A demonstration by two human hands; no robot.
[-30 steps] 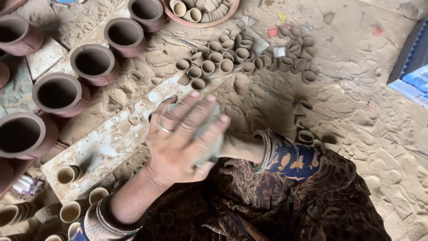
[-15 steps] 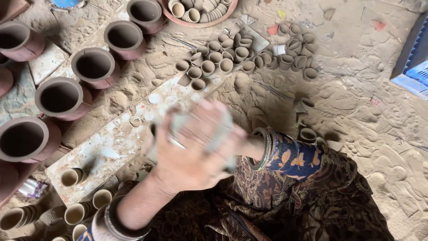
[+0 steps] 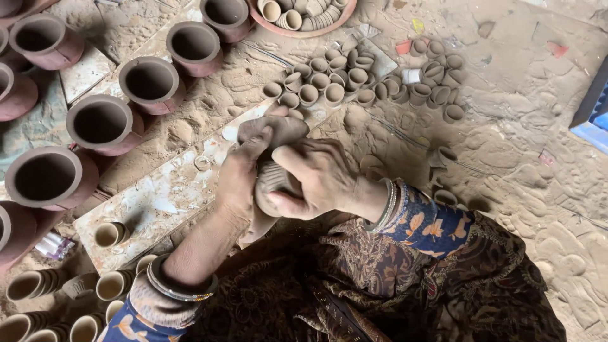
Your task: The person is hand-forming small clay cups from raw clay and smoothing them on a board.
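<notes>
Right at the middle of the view, a lump of grey-brown clay (image 3: 272, 183) sits between both hands, just above the person's lap and over the near edge of a pale, clay-smeared slab (image 3: 152, 202) on the ground. Its visible face is ribbed with finger grooves. The right hand (image 3: 320, 180) is curled around the lump from the right, fingers and thumb closed on it. The left hand (image 3: 244, 168) presses on it from the left, and a flattened flap of clay (image 3: 278, 128) rises above its thumb and fingers. Both wrists carry metal bangles (image 3: 386, 206) and patterned blue sleeves.

On the slab lie one small clay cup (image 3: 111, 234) and a thin clay ring (image 3: 202, 163). Near the left elbow, more small cups (image 3: 114, 285) lie on their sides, hollow and empty. Beyond the hands, a dense cluster of tiny clay cups (image 3: 329, 79) stands on the sandy ground, running rightward into a darker, looser group (image 3: 437, 63); as far as can be seen, they hold nothing. At the top edge, a reddish round tray (image 3: 304, 30) is packed with small pale cups.

Along the left side, large terracotta pots (image 3: 101, 123) stand upright in a curved row, mouths open and dark inside. A small crumpled wrapper, white with red and purple, (image 3: 54, 244) lies by the lower left pots. A blue-edged object (image 3: 592, 120) cuts in at the right edge.
</notes>
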